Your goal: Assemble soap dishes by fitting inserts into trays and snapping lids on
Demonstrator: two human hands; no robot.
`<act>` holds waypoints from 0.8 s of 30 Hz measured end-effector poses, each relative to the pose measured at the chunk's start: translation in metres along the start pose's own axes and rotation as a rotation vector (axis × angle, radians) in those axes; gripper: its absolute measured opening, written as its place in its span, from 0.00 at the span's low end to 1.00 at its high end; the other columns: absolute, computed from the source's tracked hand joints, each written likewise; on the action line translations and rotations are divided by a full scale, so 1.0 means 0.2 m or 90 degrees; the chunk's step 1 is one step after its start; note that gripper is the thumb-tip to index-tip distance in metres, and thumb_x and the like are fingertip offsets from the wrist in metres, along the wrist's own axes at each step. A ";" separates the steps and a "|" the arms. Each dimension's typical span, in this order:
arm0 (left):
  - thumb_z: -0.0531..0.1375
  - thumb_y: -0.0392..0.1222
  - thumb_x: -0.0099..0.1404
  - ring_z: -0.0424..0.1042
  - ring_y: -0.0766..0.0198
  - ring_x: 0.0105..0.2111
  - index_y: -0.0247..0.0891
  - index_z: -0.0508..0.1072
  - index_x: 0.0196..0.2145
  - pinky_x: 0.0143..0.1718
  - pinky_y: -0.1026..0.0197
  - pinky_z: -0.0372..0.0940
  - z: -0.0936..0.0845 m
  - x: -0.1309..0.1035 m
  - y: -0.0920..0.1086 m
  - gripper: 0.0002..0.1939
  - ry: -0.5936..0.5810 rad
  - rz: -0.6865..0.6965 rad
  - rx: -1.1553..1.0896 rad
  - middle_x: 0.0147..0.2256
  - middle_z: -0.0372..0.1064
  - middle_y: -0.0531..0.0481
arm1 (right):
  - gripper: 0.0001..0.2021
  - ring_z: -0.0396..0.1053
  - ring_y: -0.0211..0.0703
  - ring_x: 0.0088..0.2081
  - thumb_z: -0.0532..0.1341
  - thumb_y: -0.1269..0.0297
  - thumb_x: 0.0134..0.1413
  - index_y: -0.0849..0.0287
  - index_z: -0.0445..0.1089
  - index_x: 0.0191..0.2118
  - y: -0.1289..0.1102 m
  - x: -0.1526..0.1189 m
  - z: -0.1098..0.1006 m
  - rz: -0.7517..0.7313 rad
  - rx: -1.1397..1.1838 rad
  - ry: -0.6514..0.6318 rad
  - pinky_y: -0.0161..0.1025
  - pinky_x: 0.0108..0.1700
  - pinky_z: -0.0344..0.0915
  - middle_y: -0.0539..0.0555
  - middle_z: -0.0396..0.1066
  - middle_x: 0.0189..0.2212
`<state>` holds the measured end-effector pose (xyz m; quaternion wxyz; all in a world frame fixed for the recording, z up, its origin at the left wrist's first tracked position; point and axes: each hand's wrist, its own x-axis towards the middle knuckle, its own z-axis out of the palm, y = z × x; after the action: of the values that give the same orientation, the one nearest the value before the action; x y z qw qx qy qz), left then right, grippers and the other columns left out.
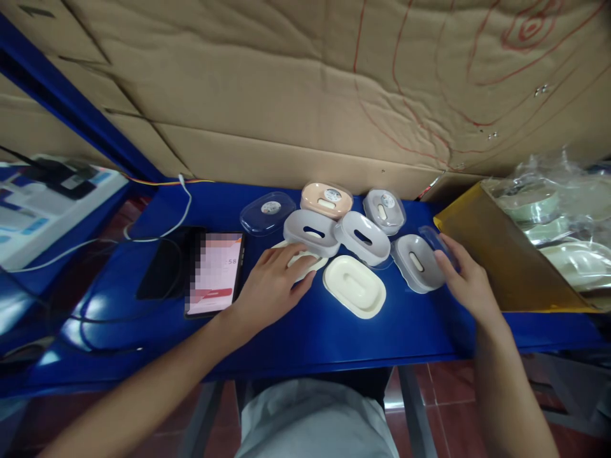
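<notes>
My left hand [279, 277] rests over a cream oval tray [312, 262], fingers apart and curved across it; part of the tray is hidden beneath. Between the thumb and fingers of my right hand [461, 273] is the edge of a clear plastic lid [433, 240]. That lid is tilted beside a grey oval soap box [410, 280], which has a pale slot in its floor. A second cream oval tray [354, 286] lies flat between my hands. Just beyond are two grey soap box shells with dark slots, one at left [312, 222] and one at right [370, 229].
At the back are a peach soap box [310, 197], a lidded grey box [389, 216] and another clear lid [267, 219]. A phone [217, 273] and cables lie left. On the right stands a carton [506, 261] of wrapped pale pieces. Cardboard [267, 95] walls the blue table's back.
</notes>
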<state>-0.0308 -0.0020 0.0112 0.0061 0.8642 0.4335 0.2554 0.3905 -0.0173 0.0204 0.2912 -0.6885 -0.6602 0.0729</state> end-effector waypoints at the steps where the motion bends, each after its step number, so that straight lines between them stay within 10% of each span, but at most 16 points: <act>1: 0.58 0.40 0.79 0.78 0.48 0.56 0.43 0.78 0.53 0.55 0.45 0.72 0.00 0.00 0.00 0.11 0.003 -0.002 0.003 0.56 0.77 0.42 | 0.30 0.75 0.63 0.60 0.58 0.43 0.72 0.53 0.66 0.70 0.00 0.01 0.01 -0.001 -0.013 0.007 0.61 0.59 0.72 0.64 0.75 0.63; 7: 0.57 0.40 0.78 0.79 0.48 0.54 0.41 0.79 0.50 0.54 0.45 0.72 0.00 0.00 -0.01 0.10 0.013 0.013 0.014 0.55 0.77 0.41 | 0.21 0.73 0.62 0.59 0.57 0.46 0.74 0.55 0.76 0.58 -0.11 -0.11 0.12 -0.121 -0.237 0.134 0.60 0.62 0.61 0.63 0.77 0.58; 17: 0.57 0.40 0.78 0.78 0.51 0.54 0.43 0.78 0.51 0.54 0.49 0.71 -0.03 0.03 -0.02 0.10 0.056 0.023 -0.021 0.53 0.78 0.43 | 0.23 0.77 0.61 0.50 0.53 0.48 0.77 0.60 0.74 0.59 -0.17 -0.16 0.12 -0.172 -0.284 0.030 0.52 0.49 0.63 0.64 0.82 0.50; 24: 0.56 0.33 0.72 0.70 0.44 0.63 0.41 0.72 0.63 0.64 0.41 0.62 -0.09 0.49 -0.20 0.24 -0.066 0.024 -0.012 0.63 0.71 0.39 | 0.25 0.78 0.59 0.41 0.50 0.47 0.77 0.61 0.76 0.53 -0.23 -0.10 0.06 -0.161 -0.334 0.086 0.51 0.47 0.63 0.63 0.82 0.37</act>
<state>-0.0210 0.0936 0.0604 0.0320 0.8843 0.4136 0.2143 0.3422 -0.0339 0.0283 0.1529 -0.6560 -0.7161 -0.1830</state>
